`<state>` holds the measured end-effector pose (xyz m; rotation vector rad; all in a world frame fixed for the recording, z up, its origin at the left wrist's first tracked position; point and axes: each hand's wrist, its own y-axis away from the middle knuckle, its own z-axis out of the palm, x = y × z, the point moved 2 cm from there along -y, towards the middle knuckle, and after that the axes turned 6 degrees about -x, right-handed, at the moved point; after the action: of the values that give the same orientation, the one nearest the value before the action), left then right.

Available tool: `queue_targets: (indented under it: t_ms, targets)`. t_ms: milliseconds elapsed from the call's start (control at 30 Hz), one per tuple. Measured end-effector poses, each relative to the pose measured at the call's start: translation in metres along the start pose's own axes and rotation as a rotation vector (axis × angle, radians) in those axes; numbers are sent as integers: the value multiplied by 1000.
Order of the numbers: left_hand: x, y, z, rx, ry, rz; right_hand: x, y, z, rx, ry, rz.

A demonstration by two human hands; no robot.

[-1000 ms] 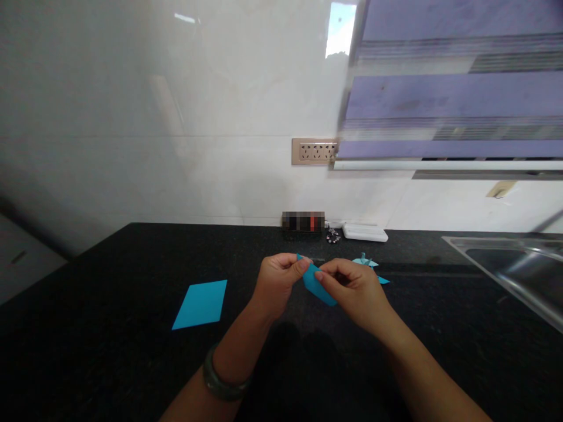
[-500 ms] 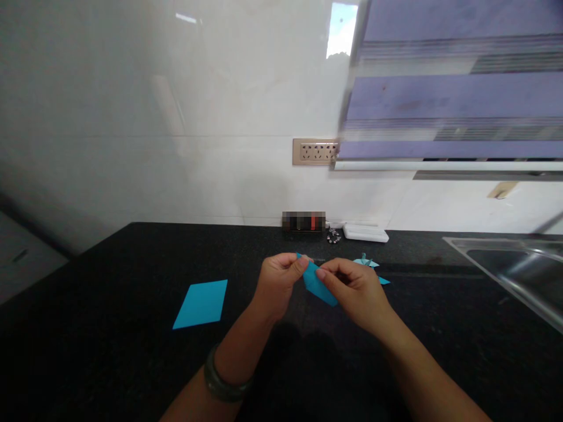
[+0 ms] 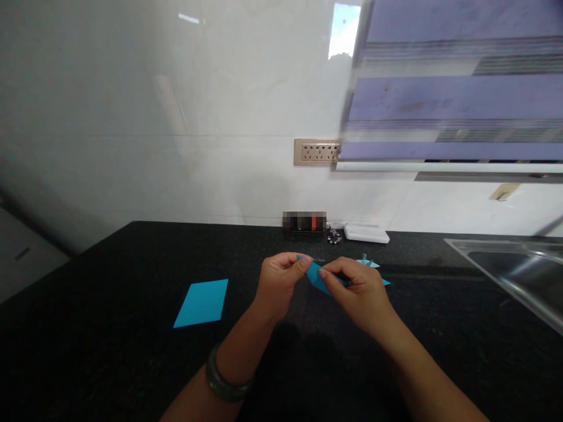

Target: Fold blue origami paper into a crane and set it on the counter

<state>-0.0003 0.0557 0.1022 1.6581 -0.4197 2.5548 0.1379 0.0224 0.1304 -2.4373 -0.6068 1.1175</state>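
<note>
A folded piece of blue paper [image 3: 317, 279] is held up over the counter between my two hands. My left hand [image 3: 280, 282] pinches its upper left corner between thumb and fingers. On the other side my right hand [image 3: 355, 288] pinches the paper near its middle, hiding part of it. To the left, a flat sheet of blue paper [image 3: 202, 303] lies on the counter. Behind my right hand, partly covered by it, are folded paper pieces [image 3: 368, 262] in light and bright blue.
The black countertop [image 3: 132, 357] meets a white tiled wall. Against the wall stand a dark box [image 3: 304, 222], a small beaded item [image 3: 334, 237] and a white tray-like object [image 3: 366, 233]. A steel sink [image 3: 519, 264] is at the right, and a purple blind [image 3: 453, 97] hangs above.
The held blue paper has turned or bent, so its lower part shows less below my right hand. Both hands stay in nearly the same place.
</note>
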Motion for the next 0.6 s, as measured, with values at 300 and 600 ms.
queue_targets:
  t_ms: [300,600]
  targets:
    - [3,2,1,-28,-39,-10,1,-1,-1,-37,-73,38]
    - [7,3,1,-86,5,-31,2,0,-2,-44,-83,67]
